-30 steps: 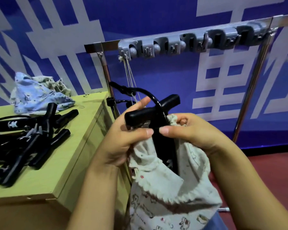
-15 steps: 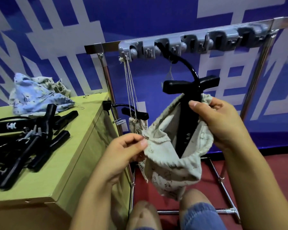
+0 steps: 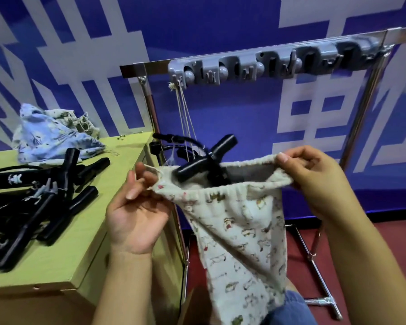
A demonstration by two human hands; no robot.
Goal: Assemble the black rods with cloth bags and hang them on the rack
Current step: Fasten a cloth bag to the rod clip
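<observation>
L hand (image 3: 136,214) – you pinch cloth bag (image 3: 239,231) rim | R hand (image 3: 314,181) – pinches opposite rim (mouth stretched wide) | black rod (image 3: 204,160) handle sticks out

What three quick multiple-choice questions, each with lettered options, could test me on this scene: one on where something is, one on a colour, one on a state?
1. Where does the pile of loose black rods lie?
A. on the yellow-green table
B. on the red floor
C. on the rack

2. What colour is the strip of hooks along the rack's top bar?
A. red
B. grey
C. yellow

3. What state is the mouth of the printed cloth bag in?
A. drawn shut
B. knotted
C. held open

Answers:
1. A, the rods rest on the tabletop at the left.
2. B, the strip is grey against the blue wall.
3. C, the left hand and the right hand pinch opposite sides of the rim, and a black rod pokes out of the gap.
</observation>
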